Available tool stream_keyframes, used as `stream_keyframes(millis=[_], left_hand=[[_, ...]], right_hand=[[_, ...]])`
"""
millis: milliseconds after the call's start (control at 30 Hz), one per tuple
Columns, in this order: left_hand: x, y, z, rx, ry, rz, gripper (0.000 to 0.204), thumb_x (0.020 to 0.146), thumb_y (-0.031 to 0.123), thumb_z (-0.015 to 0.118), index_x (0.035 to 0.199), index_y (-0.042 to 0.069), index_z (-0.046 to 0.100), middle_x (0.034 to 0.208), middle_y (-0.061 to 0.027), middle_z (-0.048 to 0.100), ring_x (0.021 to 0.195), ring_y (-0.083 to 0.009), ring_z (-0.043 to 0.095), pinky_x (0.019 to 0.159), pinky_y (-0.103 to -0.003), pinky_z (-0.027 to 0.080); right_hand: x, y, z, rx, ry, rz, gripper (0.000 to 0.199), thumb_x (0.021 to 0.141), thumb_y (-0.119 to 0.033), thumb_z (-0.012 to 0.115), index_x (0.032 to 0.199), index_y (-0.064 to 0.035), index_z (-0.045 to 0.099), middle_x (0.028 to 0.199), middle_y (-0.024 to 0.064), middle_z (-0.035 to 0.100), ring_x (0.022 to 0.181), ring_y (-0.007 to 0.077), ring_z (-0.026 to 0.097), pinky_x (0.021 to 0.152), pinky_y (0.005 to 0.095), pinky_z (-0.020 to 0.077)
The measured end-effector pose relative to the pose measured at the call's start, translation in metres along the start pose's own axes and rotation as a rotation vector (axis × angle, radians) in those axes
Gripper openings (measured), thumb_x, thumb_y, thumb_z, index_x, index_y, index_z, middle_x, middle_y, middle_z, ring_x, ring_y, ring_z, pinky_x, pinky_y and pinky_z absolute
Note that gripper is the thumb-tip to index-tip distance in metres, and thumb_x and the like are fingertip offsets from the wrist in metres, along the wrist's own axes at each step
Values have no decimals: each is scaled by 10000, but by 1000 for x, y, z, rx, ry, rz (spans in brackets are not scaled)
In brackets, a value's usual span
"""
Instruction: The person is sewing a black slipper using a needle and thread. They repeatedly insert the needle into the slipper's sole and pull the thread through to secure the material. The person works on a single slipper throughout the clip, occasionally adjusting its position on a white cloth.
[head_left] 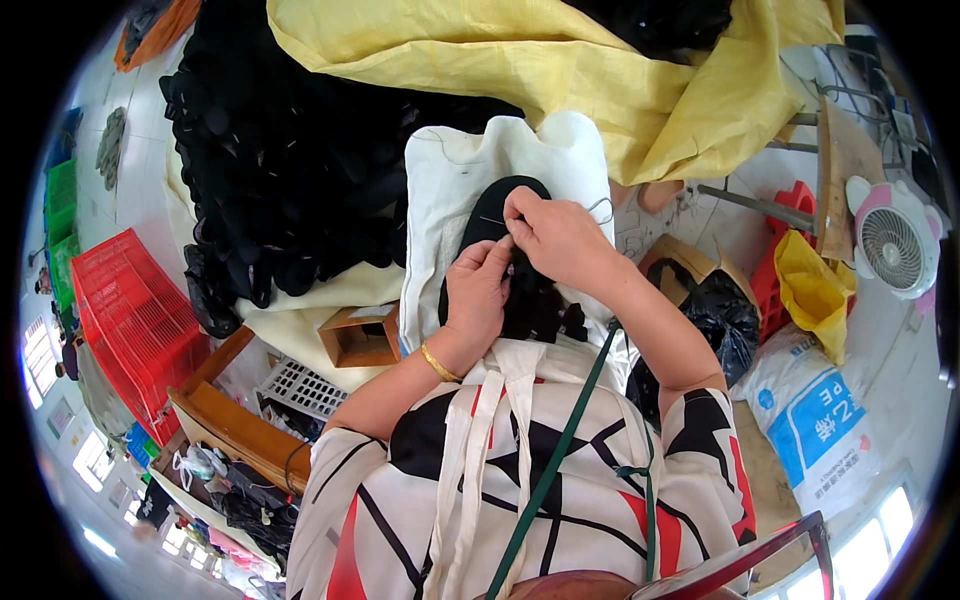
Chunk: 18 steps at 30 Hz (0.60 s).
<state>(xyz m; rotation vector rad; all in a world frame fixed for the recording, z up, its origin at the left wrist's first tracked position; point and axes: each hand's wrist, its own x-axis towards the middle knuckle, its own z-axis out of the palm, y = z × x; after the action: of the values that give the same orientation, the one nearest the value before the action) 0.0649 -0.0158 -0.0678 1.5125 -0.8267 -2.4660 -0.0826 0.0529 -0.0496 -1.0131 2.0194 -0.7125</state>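
A black, oval, shoe-shaped cloth piece lies on a white cloth over my lap. A thin pale line, perhaps a needle or thread, crosses its upper part. Both hands meet over the piece, fingertips almost touching. My left hand, with a gold bracelet at the wrist, is closed in a pinch low on the piece. From the right, my right hand also pinches with thumb and forefinger. Whatever is between the fingertips is too small to make out. Loose black bits lie below the hands.
A big heap of black cloth pieces rises at the left. Yellow sacking spreads across the far side. Red crates and a wooden drawer stand left; a fan, cardboard box and white-blue sack are right.
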Motion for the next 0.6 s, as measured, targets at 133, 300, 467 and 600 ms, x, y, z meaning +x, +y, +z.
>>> stream_keyframes(millis=[133, 300, 467, 600], left_hand=[[-6, -2, 1, 123, -56, 88, 174, 973, 187, 681, 849, 65, 676, 705, 40, 603, 544, -33, 443, 469, -217, 316], [-2, 13, -3, 774, -207, 468, 227, 923, 161, 691, 773, -9, 669, 636, -29, 615, 571, -79, 524, 516, -276, 407], [7, 70, 11, 1314, -564, 644, 229, 852, 147, 721, 743, -26, 618, 577, -110, 502, 520, -132, 452, 511, -313, 392], [16, 117, 28, 1619, -884, 661, 202, 796, 153, 724, 770, -22, 626, 677, -154, 579, 605, -298, 558, 594, -373, 461]], right_hand=[[-9, -10, -14, -129, 191, -202, 131, 929, -204, 630, 952, -76, 617, 884, 124, 611, 766, 346, 636, 668, 436, 508], [-21, 16, -1, 55, 261, -293, 140, 971, -227, 618, 964, -87, 632, 862, 84, 607, 699, 252, 622, 615, 343, 512], [-37, 24, -9, 1208, 33, 51, 281, 1072, -336, 495, 971, -87, 575, 799, 43, 633, 577, 92, 575, 521, 215, 462], [-55, 23, -5, 1315, 81, 160, 291, 1077, -317, 478, 934, -76, 556, 744, 75, 657, 501, 130, 557, 483, 254, 463]])
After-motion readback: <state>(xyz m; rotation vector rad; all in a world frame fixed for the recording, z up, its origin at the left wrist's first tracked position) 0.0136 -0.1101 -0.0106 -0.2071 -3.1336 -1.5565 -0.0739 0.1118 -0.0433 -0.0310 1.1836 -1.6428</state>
